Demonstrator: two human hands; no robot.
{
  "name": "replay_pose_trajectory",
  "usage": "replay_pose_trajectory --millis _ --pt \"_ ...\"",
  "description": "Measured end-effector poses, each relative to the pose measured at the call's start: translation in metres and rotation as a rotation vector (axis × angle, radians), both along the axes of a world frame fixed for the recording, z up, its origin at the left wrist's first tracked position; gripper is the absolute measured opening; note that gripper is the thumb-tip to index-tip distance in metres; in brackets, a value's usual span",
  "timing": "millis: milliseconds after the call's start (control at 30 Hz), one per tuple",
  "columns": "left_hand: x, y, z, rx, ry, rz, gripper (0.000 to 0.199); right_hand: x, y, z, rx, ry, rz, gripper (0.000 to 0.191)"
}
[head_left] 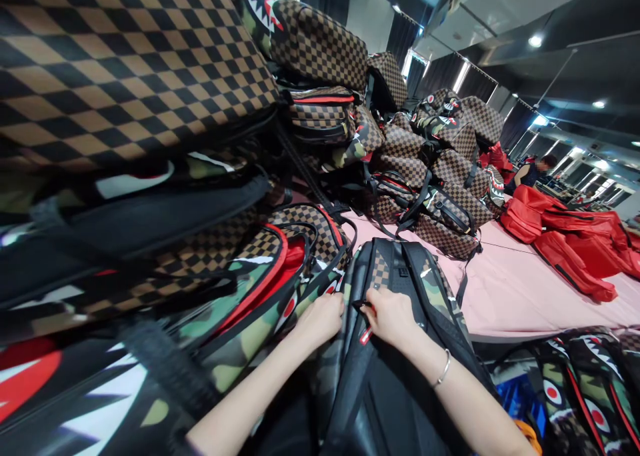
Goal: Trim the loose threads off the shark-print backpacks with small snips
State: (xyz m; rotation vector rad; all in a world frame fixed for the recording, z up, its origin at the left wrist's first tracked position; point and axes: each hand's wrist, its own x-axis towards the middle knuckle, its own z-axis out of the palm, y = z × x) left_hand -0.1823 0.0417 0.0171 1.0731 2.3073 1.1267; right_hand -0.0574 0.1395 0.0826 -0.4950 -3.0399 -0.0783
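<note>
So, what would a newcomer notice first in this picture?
Probably the big checkered bag, filling the upper left. Then the left hand and right hand, close together at the black backpack in the lower centre. Red bags also stand out on the pink table, at right.

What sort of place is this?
Probably a bag factory or packing workshop: brown-and-black checkered backpacks are piled high in repeated designs, soft red fabric bags lie on a long pink-covered table, and round white ceiling lights hang over a large hall.
</note>
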Motion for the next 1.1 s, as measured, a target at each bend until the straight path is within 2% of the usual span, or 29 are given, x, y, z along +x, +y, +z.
replay_pose_trajectory --millis 100,200,300,400,933,1100 --pt "-0.001 0.002 -0.004 0.118 -0.190 0.015 0.011 0.000 0.000 0.002 0.013 -0.010 0.007 0.012" --pt "0.004 0.002 -0.015 0.273 -0.406 0.060 0.008 0.003 0.004 0.000 0.006 0.016 0.020 0.013" --pt "0.011 0.001 -0.025 0.417 -0.565 0.117 0.019 0.005 0.009 -0.005 -0.024 0.055 0.041 0.015" --pt "0.015 0.002 -0.029 0.504 -0.658 0.167 0.027 0.007 0.014 -0.009 -0.062 0.096 0.071 0.016" --pt "0.022 0.004 -0.021 0.535 -0.696 0.268 0.025 0.004 0.022 -0.012 -0.067 0.080 0.147 0.016" --pt "0.022 0.006 -0.016 0.519 -0.693 0.274 0.027 0.004 0.024 -0.008 -0.074 0.086 0.138 0.017"
